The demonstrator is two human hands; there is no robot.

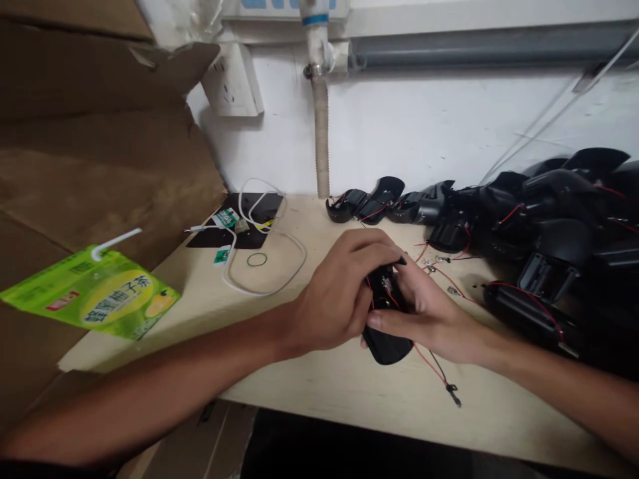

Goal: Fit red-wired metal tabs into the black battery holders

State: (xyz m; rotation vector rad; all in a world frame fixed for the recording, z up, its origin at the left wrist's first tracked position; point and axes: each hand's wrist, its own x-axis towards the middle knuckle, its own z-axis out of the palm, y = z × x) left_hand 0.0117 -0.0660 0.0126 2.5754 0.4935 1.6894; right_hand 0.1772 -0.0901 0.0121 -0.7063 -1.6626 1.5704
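Just right of the frame's centre, both hands close around one black shell point(388, 342), held just above the pale tabletop point(319, 372). The left hand point(339, 296) curls over its far part from the left, fingers wrapped tight. The right hand point(432, 313) grips it from the right, with the thumb laid across its near side.

The shell's long axis runs from the far side toward the frame's lower edge, leaning slightly. Its rounded end points down toward the viewer, and red wiring shows inside near the fingers. A thin red and black lead point(439, 372) trails from it onto the tabletop, toward the lower right.

A heap of similar black shells point(549, 253) fills the right side. A green drink carton point(100, 296) lies at the left.
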